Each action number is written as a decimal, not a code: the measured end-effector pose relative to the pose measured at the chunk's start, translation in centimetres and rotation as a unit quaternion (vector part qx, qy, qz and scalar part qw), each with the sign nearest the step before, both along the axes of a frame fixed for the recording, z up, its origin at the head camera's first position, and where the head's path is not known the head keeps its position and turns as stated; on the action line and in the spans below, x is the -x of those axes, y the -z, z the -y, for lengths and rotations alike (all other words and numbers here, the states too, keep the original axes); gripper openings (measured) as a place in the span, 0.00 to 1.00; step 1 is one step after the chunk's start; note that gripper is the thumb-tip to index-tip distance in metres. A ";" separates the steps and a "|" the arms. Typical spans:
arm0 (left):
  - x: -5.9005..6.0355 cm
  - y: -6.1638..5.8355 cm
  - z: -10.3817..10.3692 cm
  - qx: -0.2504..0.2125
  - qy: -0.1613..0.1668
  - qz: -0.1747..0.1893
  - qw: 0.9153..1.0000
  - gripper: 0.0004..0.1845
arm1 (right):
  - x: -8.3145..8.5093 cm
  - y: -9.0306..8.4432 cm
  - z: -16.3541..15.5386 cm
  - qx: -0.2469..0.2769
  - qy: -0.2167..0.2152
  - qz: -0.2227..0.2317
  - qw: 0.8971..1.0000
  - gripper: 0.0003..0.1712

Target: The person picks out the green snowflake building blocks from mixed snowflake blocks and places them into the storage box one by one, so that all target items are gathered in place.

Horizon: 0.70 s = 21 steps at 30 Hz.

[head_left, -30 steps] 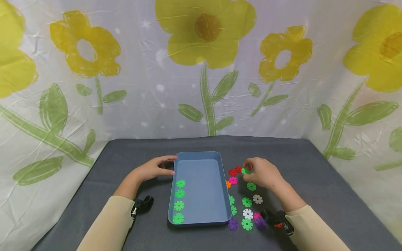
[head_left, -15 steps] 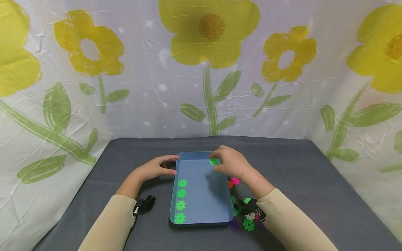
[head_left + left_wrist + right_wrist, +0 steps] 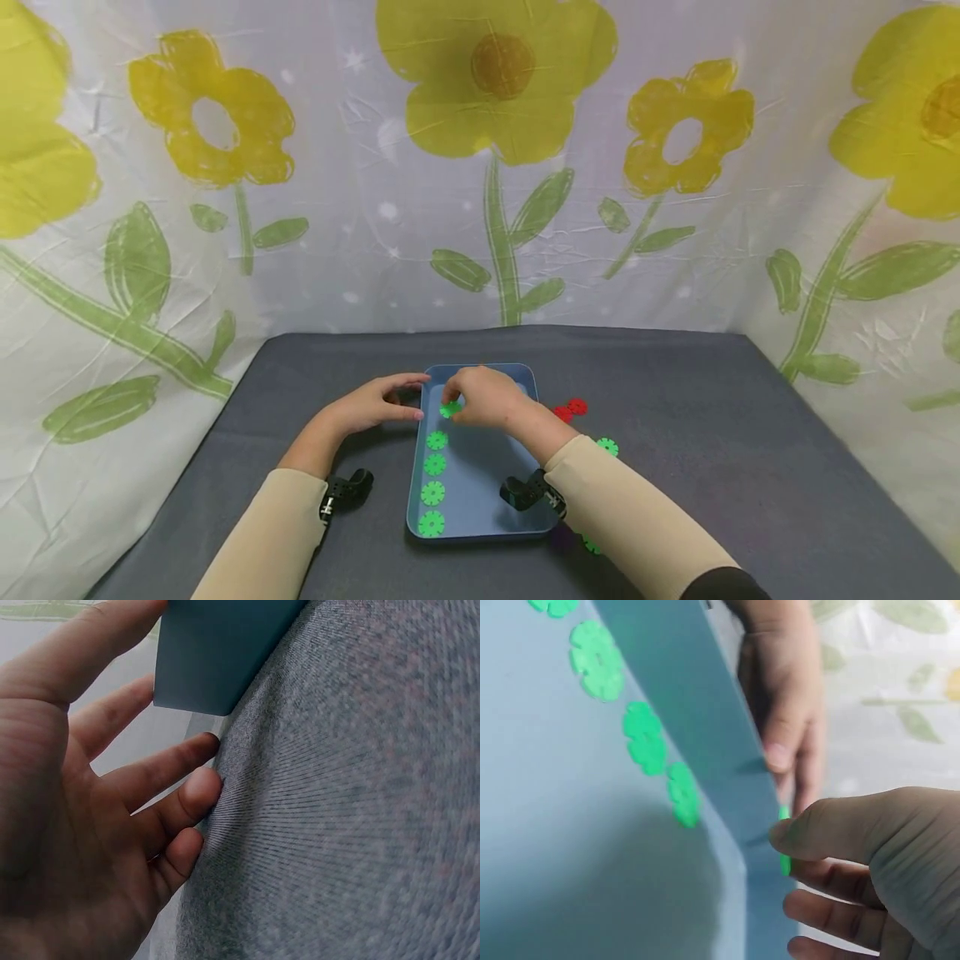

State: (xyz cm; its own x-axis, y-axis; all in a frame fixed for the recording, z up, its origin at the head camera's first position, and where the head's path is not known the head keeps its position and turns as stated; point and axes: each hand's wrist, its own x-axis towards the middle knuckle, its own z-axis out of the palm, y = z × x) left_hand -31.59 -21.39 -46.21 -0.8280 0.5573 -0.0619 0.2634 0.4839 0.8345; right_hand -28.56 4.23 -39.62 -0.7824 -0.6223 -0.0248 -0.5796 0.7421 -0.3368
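Your right hand (image 3: 486,397) pinches a green plastic snowflake disc (image 3: 450,409) between thumb and curled fingers, low over the far left corner of the shallow blue plastic tray (image 3: 487,475), just beyond the row of four green discs (image 3: 432,479). Your left hand (image 3: 372,402), fingers relaxed and spread, rests against the tray's left wall on the grey tablecloth (image 3: 675,400).

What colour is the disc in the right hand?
Green disc, pinched by the right hand over the tray; clearest in the head view.
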 end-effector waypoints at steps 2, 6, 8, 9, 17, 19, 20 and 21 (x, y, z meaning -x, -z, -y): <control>0.0 0.1 0.0 -0.005 0.004 0.000 1.000 0.38 | 0.2 0.6 0.8 -0.017 -0.003 -0.001 1.000 0.10; -0.1 0.3 0.0 -0.006 0.005 0.000 1.000 0.38 | 0.8 2.1 2.0 -0.047 -0.008 -0.014 0.999 0.08; -0.2 0.3 0.0 -0.007 0.005 0.001 1.000 0.38 | 1.0 2.8 2.4 -0.058 -0.012 -0.025 0.998 0.08; -0.2 0.2 0.0 -0.007 0.005 0.002 1.000 0.39 | 1.0 3.0 2.6 -0.062 -0.013 -0.031 0.998 0.08; 0.1 0.2 -0.1 -0.008 0.005 0.005 1.000 0.39 | 0.5 3.4 2.5 -0.064 -0.044 -0.068 0.995 0.12; 0.1 0.1 0.0 -0.008 0.002 0.006 1.000 0.39 | 0.2 3.0 2.0 -0.051 -0.054 -0.063 0.995 0.14; 0.1 0.1 0.0 -0.007 0.001 0.006 1.000 0.39 | 0.1 2.7 1.7 -0.042 -0.056 -0.057 0.996 0.15; 0.1 0.1 0.0 -0.007 0.002 0.005 1.000 0.39 | -0.1 2.3 1.4 -0.032 -0.056 -0.051 0.997 0.16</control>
State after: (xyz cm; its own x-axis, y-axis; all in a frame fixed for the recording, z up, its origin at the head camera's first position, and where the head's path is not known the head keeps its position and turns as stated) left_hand -31.72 -21.37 -46.29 -0.8253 0.5610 -0.0636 0.2559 0.4721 0.8436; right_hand -28.47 2.87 -41.96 -0.7085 -0.7057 0.0079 -0.6887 0.6889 -0.2259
